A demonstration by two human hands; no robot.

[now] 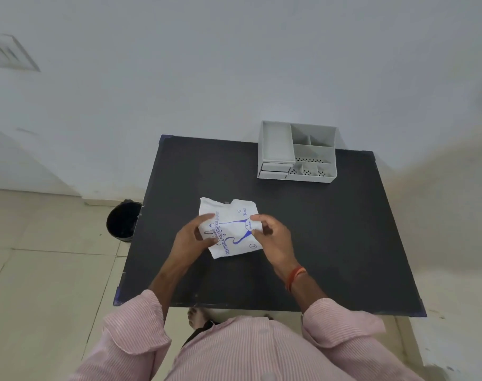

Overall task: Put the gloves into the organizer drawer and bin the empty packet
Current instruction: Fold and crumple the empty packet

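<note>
A white glove packet (229,215) with blue print lies flat in the middle of the black table (330,243). My left hand (193,237) grips its left edge, thumb on top. My right hand (273,237) pinches the packet's right side at the printed pull mark. No loose gloves show; what the packet holds is hidden. The grey organizer (297,152) stands at the table's far right, its two small drawers (274,170) at the lower left front, both pushed in. A black bin (123,220) sits on the floor left of the table.
A white wall rises right behind the table. Beige floor tiles (42,284) spread to the left. My bare foot (197,317) shows under the table's near edge.
</note>
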